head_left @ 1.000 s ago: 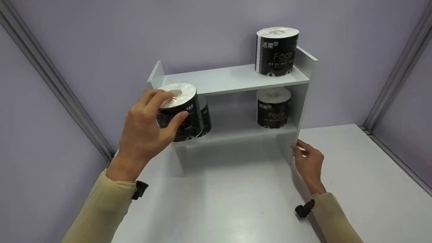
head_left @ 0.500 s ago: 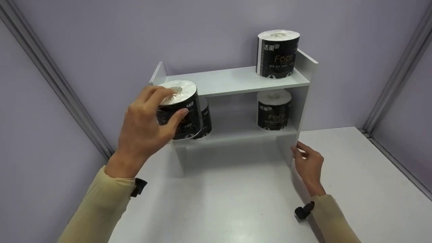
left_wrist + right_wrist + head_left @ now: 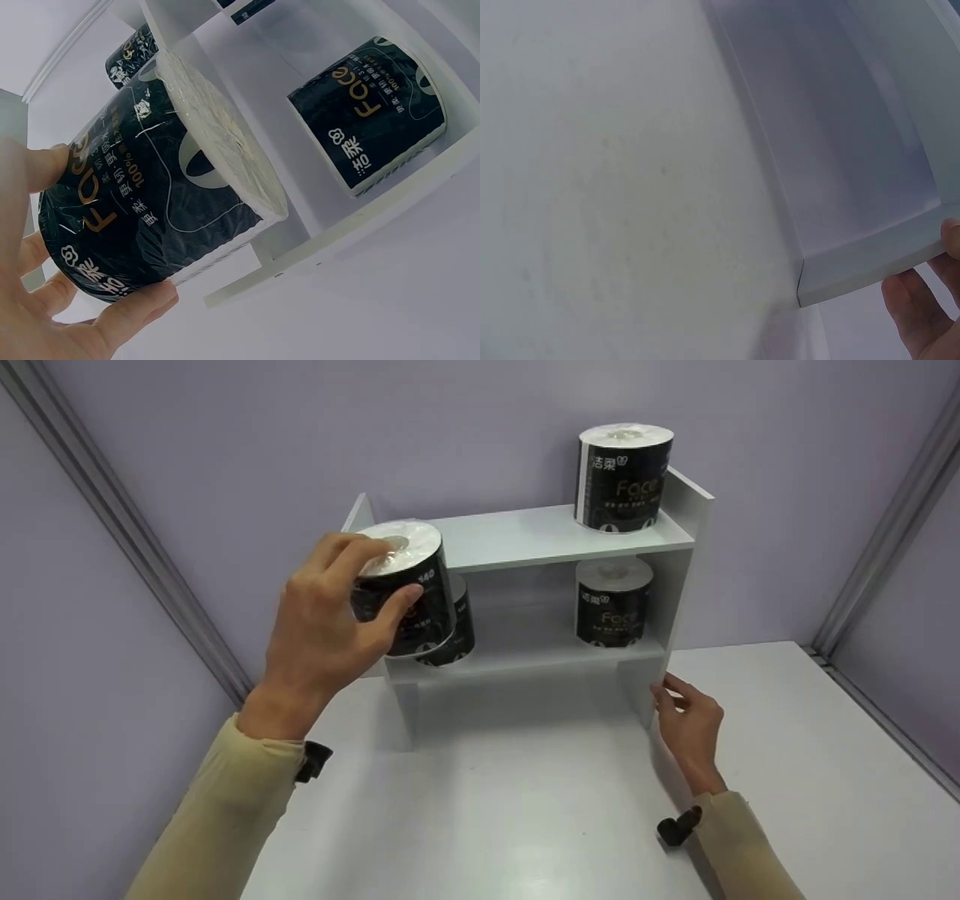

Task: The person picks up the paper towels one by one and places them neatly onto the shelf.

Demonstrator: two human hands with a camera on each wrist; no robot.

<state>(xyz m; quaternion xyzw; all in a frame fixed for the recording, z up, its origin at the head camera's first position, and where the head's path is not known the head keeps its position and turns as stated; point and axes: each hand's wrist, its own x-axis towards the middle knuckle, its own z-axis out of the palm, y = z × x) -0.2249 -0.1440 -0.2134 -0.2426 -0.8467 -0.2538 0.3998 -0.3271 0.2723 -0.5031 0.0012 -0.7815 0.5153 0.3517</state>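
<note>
My left hand [image 3: 319, 622] grips a toilet paper roll [image 3: 431, 619] in a black wrapper, fingers over its white top and thumb on its side. The roll is held in front of the left end of a white two-tier shelf [image 3: 517, 532], near upper-board height. Behind it, partly hidden, another black-wrapped roll [image 3: 463, 630] sits on the lower board. In the left wrist view the held roll [image 3: 157, 180] is tilted, its white end towards the shelf. My right hand [image 3: 690, 727] pinches the shelf's right side panel low down; the right wrist view shows fingers [image 3: 911, 304] at the panel edge.
One roll [image 3: 626, 480] stands at the right end of the upper board, another roll [image 3: 615, 604] below it on the lower board. The shelf stands on a white table [image 3: 510, 817]. Purple walls [image 3: 465, 427] and metal frame posts [image 3: 885, 525] enclose the table.
My left hand has raised the held roll slightly, uncovering a little more of the roll behind it. The right hand stays at the shelf's side panel.
</note>
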